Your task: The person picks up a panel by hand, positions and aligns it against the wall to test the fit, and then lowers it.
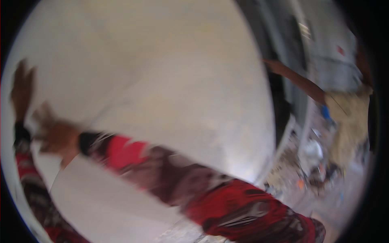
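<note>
A broad off-white panel (182, 101) fills most of the view, its right edge curved by the lens. At the far left, my left hand (22, 91) is raised with its fingers stretched out, at or against the panel's surface. Lower and slightly to the right, my right hand (58, 133) has its fingers spread and blurred by motion. It lies over the panel's left part, though I cannot tell whether it touches. Neither hand shows anything in its grasp. My forearms wear red and dark patterned sleeves with black cuffs.
On the right, another person's arm (302, 83) stretches to the panel's right edge; that person wears a tan top (350, 117). Below the arm, blurred clutter (318, 170) lies on the ground, with a whitish item (313, 150) among it. A grey surface (334, 60) stands behind.
</note>
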